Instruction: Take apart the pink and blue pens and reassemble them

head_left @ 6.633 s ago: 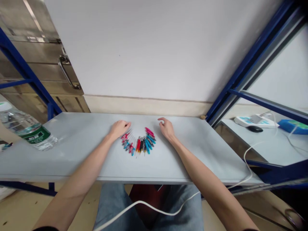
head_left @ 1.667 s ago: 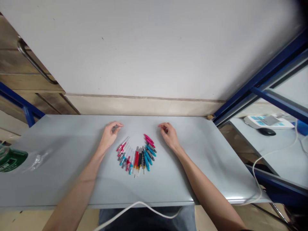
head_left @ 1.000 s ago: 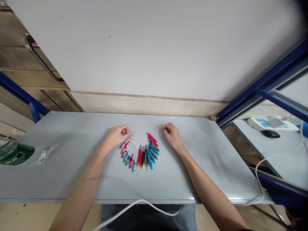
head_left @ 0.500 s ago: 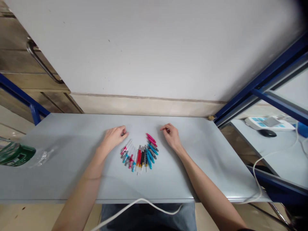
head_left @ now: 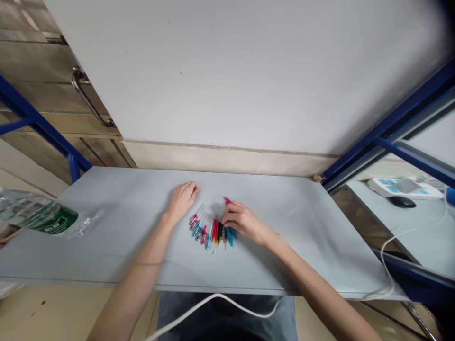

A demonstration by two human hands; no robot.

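Observation:
On the grey table several pen parts lie fanned in a curve. Clear tubes with pink, blue and grey ends (head_left: 196, 228) form its left side, red and black ink refills (head_left: 216, 230) its middle. On the right, blue pen barrels (head_left: 230, 237) are partly covered by my right hand (head_left: 243, 220), palm down, its fingers bent together over the parts. What its fingertips touch or pinch is hidden. A pink barrel (head_left: 227, 201) pokes out beyond the knuckles. My left hand (head_left: 184, 198) rests on the table beyond the clear tubes, its fingers curled in and nothing seen in them.
A clear plastic bottle with a green label (head_left: 53, 215) lies at the left of the table (head_left: 135, 189). A white cable (head_left: 213, 297) crosses near my lap. On the right, beyond a blue frame (head_left: 369, 118), are a black mouse (head_left: 401, 202) and a white device (head_left: 405, 187).
My right hand has moved left from beside the fan onto its right-hand barrels. My left hand stays curled on the table. The whole view has shifted slightly.

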